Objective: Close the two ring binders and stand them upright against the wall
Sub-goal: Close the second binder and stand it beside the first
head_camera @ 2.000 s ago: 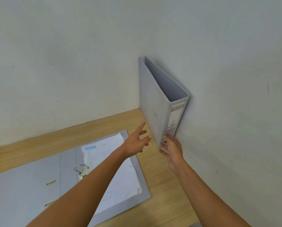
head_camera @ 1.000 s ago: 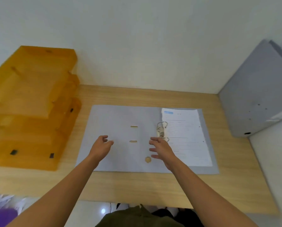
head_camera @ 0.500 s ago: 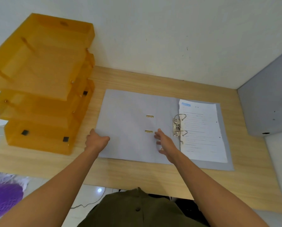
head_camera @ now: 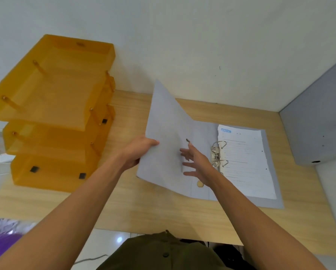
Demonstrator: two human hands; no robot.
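The open binder (head_camera: 208, 168) lies near the worktop's (head_camera: 143, 207) back-right corner. The left hand (head_camera: 138, 151) pinches the raised cover's (head_camera: 167, 137) free edge; right hand (head_camera: 197, 162) hovers, fingers (head_camera: 186, 152) spread. Board judged stiff and light, best gripped by that edge.

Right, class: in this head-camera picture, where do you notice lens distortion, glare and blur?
Head view: wide-angle bending of the desk edge and splayed forearms; a bright glare spot on the floor; the paper's print is too soft to read; lighting even, shadows faint.
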